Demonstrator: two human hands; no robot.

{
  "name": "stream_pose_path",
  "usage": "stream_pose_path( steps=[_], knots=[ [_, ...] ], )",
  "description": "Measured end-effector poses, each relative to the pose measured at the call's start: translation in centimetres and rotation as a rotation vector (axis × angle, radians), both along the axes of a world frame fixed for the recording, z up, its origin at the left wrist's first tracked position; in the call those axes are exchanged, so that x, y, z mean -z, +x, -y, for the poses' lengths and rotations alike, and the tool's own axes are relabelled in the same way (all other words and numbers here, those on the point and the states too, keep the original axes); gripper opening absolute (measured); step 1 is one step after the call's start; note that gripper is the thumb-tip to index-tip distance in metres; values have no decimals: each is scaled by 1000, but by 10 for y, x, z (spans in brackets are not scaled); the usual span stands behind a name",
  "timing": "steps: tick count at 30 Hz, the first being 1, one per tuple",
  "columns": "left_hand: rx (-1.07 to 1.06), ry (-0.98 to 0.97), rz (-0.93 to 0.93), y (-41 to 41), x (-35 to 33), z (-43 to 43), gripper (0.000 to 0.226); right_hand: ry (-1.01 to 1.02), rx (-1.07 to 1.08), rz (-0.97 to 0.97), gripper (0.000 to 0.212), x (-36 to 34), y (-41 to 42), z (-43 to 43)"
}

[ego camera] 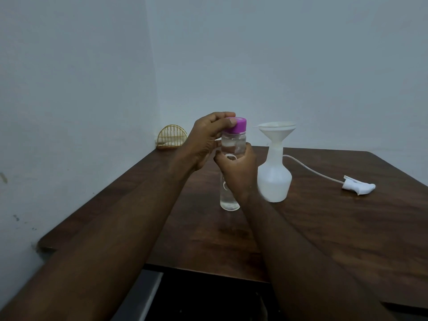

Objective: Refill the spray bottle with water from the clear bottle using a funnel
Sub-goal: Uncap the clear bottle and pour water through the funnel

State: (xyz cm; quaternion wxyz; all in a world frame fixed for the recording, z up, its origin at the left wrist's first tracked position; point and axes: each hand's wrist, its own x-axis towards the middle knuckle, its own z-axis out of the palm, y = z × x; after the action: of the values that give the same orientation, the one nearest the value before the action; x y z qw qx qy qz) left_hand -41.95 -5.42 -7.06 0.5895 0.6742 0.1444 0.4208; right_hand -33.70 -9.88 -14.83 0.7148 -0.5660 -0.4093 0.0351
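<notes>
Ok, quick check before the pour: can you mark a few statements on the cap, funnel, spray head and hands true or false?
1. The purple cap is on the clear bottle. True.
2. The funnel lies on its side. False: it stands upright in the neck of the spray bottle.
3. The left hand grips the cap. True.
4. The spray head is screwed onto the spray bottle. False: it lies on the table, to the right.
5. The right hand hangs idle. False: it holds the clear bottle's body.
</notes>
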Motion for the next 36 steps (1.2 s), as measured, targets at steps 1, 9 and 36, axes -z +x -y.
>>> stream_pose_path(
  steps=[1, 9, 36],
  knots=[
    [-24, 16, 2, 0, -1, 1, 30, 0, 1, -6, 43, 0, 0, 0],
    [-115, 120, -61, 12, -5, 13, 31, 0, -27, 0, 56, -1, -1, 5],
    [-607, 570, -129, 18, -4, 22, 31, -62, -45, 11, 52, 2, 0, 5]
  ],
)
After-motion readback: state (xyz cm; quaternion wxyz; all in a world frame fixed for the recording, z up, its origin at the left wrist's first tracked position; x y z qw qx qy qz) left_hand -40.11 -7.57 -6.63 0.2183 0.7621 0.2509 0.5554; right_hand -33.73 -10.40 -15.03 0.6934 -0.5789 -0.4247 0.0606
